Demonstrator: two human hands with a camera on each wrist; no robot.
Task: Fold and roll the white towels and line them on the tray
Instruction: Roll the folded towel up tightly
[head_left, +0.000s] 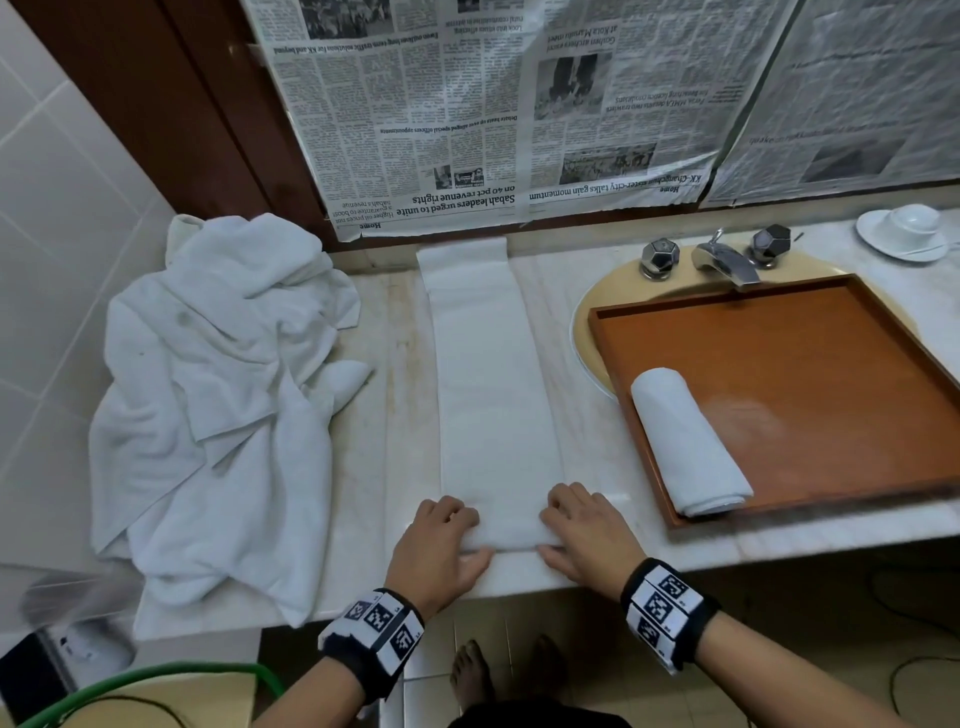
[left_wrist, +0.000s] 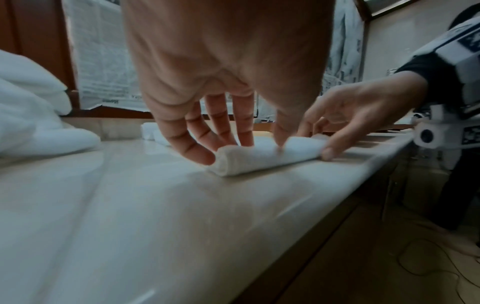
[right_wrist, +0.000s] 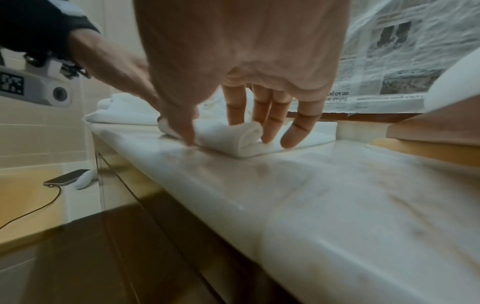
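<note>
Progress: one rolled towel (head_left: 688, 441) is set on the tray (head_left: 810, 358); the folded strip (head_left: 488, 374) is barely rolled, fingers of left hand (head_left: 441, 540) and right hand (head_left: 587, 535) curled on it; a heap (head_left: 218, 395) waits at 9 o'clock.

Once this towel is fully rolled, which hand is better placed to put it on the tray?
Probably the right hand: the tray lies on its side, beside the towel.

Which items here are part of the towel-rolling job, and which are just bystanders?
Part of the job: folded towel being rolled by left hand and right hand; rolled towel on wooden tray; towel pile.

Bystanders: faucet, cup and saucer, newspaper, phone.
</note>
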